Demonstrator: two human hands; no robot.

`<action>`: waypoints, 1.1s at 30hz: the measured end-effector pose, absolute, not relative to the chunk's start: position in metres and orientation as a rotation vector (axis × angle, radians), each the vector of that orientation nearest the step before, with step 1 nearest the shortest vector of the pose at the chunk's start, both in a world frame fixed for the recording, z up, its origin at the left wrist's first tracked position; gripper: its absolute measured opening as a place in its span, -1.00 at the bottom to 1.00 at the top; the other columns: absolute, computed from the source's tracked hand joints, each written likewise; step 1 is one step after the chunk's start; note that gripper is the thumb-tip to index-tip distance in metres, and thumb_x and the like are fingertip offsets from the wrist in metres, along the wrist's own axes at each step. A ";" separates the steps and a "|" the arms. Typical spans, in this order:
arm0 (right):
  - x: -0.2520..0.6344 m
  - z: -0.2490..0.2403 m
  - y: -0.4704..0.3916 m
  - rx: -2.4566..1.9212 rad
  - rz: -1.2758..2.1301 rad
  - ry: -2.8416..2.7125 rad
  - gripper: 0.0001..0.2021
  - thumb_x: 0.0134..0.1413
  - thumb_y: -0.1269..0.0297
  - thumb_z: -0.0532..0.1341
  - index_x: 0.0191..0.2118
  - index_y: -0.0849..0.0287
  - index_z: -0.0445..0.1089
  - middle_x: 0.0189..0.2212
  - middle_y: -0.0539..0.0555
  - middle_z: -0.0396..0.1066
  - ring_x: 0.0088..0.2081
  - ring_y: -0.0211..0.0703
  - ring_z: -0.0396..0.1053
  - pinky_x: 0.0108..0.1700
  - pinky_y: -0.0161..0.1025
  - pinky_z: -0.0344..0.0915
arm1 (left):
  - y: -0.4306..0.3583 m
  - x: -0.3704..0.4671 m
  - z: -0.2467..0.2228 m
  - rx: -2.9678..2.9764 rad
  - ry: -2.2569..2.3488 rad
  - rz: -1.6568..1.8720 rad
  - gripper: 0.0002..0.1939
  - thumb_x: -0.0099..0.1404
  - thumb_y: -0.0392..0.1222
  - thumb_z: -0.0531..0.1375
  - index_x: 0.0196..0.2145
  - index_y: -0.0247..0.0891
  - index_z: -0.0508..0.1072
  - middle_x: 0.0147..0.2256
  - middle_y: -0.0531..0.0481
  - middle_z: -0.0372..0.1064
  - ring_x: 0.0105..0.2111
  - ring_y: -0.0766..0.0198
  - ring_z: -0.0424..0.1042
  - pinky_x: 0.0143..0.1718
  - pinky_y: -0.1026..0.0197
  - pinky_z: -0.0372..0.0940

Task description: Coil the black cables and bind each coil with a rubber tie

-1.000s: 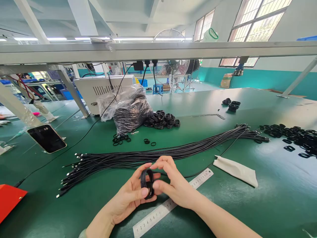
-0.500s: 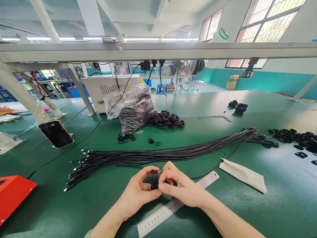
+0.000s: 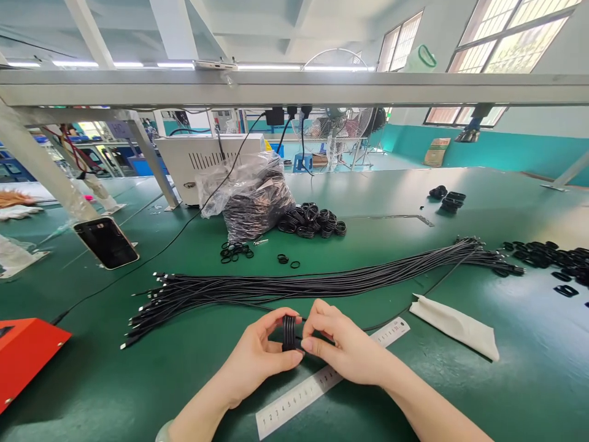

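Note:
My left hand and my right hand meet over the green table, both pinching a small coil of black cable held edge-on between thumbs and fingers. A loose end of that cable trails right across the table. Just beyond my hands lies a long bundle of straight black cables. A steel ruler lies under my wrists.
A white cloth lies right of the ruler. Coiled cables and a plastic bag of them sit at the back, small black rings nearby. A phone leans at left, a red box at the near left, black parts far right.
The coil has turned from facing me to edge-on between my fingers, and my hands have closed tighter around it. The view has shifted slightly left.

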State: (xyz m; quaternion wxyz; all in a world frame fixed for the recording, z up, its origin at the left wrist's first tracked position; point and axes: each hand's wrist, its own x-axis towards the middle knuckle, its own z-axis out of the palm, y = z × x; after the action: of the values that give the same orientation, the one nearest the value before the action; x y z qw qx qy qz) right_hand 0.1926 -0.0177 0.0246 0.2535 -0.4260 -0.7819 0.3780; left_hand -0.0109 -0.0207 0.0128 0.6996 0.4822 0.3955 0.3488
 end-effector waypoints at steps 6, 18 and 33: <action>0.197 0.023 -0.011 -1.110 1.048 -2.091 -0.76 0.28 0.15 0.08 -0.39 0.13 0.26 -0.37 -0.01 0.12 -0.32 -0.18 0.16 -0.26 -0.22 0.20 | -0.020 -0.019 0.014 0.911 0.684 0.776 -0.46 0.03 -0.35 0.40 -0.04 -0.04 0.41 0.09 -0.07 0.33 -0.27 0.14 0.55 -0.24 0.12 0.41; 0.187 0.012 -0.012 -0.964 1.501 -1.680 -0.66 0.14 -0.06 0.20 -0.20 0.14 0.31 -0.39 -0.04 0.18 -0.40 -0.26 0.13 -0.35 -0.30 0.12 | -0.024 -0.030 0.006 0.812 0.514 0.773 -0.37 -0.04 -0.24 0.45 -0.01 0.07 0.42 0.14 0.02 0.33 -0.20 0.00 0.58 -0.31 0.19 0.47; 0.175 0.010 -0.010 -0.944 1.787 -1.077 -0.53 -0.23 -0.12 0.41 -0.54 0.20 0.30 -0.58 -0.08 0.24 -0.54 -0.35 0.04 -0.48 -0.32 -0.09 | -0.018 -0.020 0.010 0.966 0.689 0.745 -0.30 0.17 -0.15 0.33 0.23 0.09 0.20 0.25 -0.10 0.17 0.04 -0.08 0.42 0.04 -0.07 0.32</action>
State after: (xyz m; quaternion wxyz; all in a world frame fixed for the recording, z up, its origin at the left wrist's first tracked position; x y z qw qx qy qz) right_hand 0.1754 -0.0097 0.0096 0.4131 -0.3755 -0.4283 0.7106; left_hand -0.0201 -0.0180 0.0095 0.7646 0.4446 0.3168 0.3426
